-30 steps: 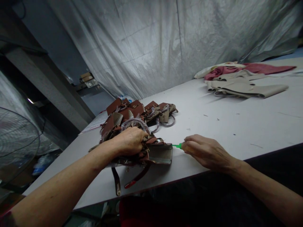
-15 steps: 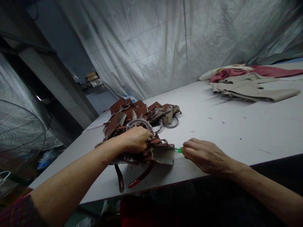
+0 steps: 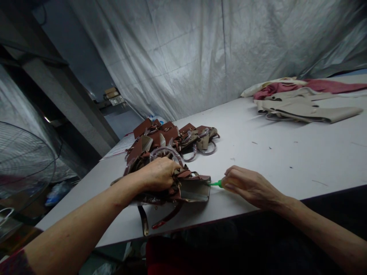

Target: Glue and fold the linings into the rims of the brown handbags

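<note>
My left hand (image 3: 161, 173) is closed on a brown handbag (image 3: 195, 190) lying near the table's front edge. The bag's pale inner panel faces me, and plastic-wrapped handles (image 3: 168, 150) rise behind my knuckles. Two dark strap ends (image 3: 169, 219) hang down toward the edge. In my right hand (image 3: 248, 185) is a small squeeze bottle with a green nozzle (image 3: 217, 184); my fingers hide most of its body. The nozzle's thin tip is at the bag's right edge, touching it or very close. Behind the left hand lie several similar brown bags (image 3: 170, 133).
The white table (image 3: 266, 160) has small scraps on it. Beige cut pieces (image 3: 312, 110) and pink material (image 3: 329, 87) lie at the back right. A silvery sheet (image 3: 195, 57) hangs behind. A wire-cage fan (image 3: 25, 164) stands at the left.
My left hand and the bag have moved slightly left and toward me. The green nozzle now points more level at the bag's edge, and my right fingers have shifted a little.
</note>
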{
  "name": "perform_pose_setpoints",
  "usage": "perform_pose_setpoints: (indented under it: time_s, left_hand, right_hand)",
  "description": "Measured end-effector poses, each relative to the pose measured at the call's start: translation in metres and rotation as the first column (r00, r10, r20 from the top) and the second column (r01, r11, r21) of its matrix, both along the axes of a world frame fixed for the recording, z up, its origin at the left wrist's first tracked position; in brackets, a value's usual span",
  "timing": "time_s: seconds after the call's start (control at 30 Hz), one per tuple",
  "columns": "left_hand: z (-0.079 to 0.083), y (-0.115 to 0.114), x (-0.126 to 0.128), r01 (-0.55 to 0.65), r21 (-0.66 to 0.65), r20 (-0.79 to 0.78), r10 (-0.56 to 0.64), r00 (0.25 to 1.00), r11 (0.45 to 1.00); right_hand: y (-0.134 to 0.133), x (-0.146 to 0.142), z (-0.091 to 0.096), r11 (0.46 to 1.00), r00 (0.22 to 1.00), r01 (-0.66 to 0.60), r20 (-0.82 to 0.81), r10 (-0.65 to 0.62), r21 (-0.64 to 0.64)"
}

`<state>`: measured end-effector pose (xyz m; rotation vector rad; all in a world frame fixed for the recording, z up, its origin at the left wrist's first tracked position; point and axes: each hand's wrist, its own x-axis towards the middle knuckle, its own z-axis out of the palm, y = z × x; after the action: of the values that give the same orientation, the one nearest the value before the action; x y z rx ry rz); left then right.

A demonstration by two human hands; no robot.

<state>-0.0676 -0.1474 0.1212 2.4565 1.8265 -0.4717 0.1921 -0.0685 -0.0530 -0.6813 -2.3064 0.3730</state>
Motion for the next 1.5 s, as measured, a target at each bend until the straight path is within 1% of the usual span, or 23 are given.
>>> perform_pose_setpoints:
  time_s: [0.07,0.1,0.13,0.27,0.4,0.47,0.53,0.63,0.73,0.8,0.87,0.97,1.07,1.23,1.37,1.5]
  left_hand:
    - [-0.002,-0.004,0.0,-0.017,0.008,0.018,0.017,1.0,1.0]
    - [-0.003,-0.006,-0.001,-0.026,0.012,0.023,0.026,0.999,1.0]
    - [-0.004,-0.007,-0.001,-0.031,0.02,0.026,0.031,0.999,0.999]
    - [-0.008,-0.011,-0.004,-0.029,0.053,0.03,0.028,0.999,0.998]
    - [-0.014,-0.013,-0.007,-0.029,0.05,0.047,0.026,0.999,0.998]
    - [-0.013,-0.014,-0.007,-0.03,0.045,0.065,0.027,0.998,0.999]
    - [-0.008,-0.016,-0.007,-0.044,0.034,0.075,0.041,0.996,0.998]
    - [0.01,-0.019,-0.01,-0.109,-0.018,0.076,0.11,0.991,0.994]
    - [0.032,-0.021,-0.013,-0.171,-0.104,0.101,0.181,0.978,0.98]
    - [0.041,-0.02,-0.013,-0.186,-0.162,0.118,0.206,0.971,0.969]
    - [0.044,-0.017,-0.009,-0.186,-0.178,0.105,0.206,0.973,0.966]
    - [0.041,-0.007,0.0,-0.157,-0.144,0.051,0.166,0.985,0.977]
    - [0.035,0.008,0.01,-0.142,-0.104,-0.009,0.142,0.99,0.984]
    - [0.027,0.027,0.017,-0.112,0.006,-0.09,0.112,0.99,0.994]
    - [0.024,0.031,0.014,-0.098,0.023,-0.129,0.101,0.986,0.995]
    - [0.024,0.031,0.012,-0.13,0.026,-0.126,0.132,0.983,0.991]
  right_hand:
    - [-0.003,0.003,0.0,0.986,0.999,-0.031,0.024,0.036,-0.161]
    - [-0.004,0.004,0.0,0.975,0.998,-0.043,0.027,0.05,-0.219]
    - [-0.005,0.005,0.0,0.968,0.999,-0.046,0.014,0.051,-0.246]
    - [-0.008,0.004,-0.002,0.976,0.998,-0.002,-0.067,-0.013,-0.219]
    - [-0.012,0.003,0.0,0.951,0.999,-0.028,-0.05,0.014,-0.308]
    - [-0.014,0.004,0.002,0.944,0.998,-0.037,-0.051,0.021,-0.328]
    - [-0.015,0.005,0.004,0.951,0.997,-0.031,-0.077,0.007,-0.309]
    - [-0.017,0.008,0.01,0.957,0.991,-0.035,-0.132,-0.003,-0.287]
    - [-0.021,0.012,0.016,0.948,0.983,-0.069,-0.182,0.011,-0.311]
    - [-0.026,0.015,0.018,0.933,0.979,-0.101,-0.202,0.03,-0.347]
    - [-0.031,0.016,0.017,0.919,0.977,-0.116,-0.209,0.038,-0.376]
    - [-0.037,0.018,0.012,0.913,0.98,-0.1,-0.2,0.021,-0.395]
    - [-0.037,0.02,0.004,0.917,0.987,-0.064,-0.161,0.0,-0.393]
    - [-0.033,0.023,-0.003,0.945,0.99,-0.031,-0.137,-0.015,-0.324]
    - [-0.036,0.018,-0.005,0.962,0.992,-0.06,-0.125,0.027,-0.266]
    - [-0.041,0.013,-0.005,0.98,0.991,-0.131,-0.05,0.124,-0.147]
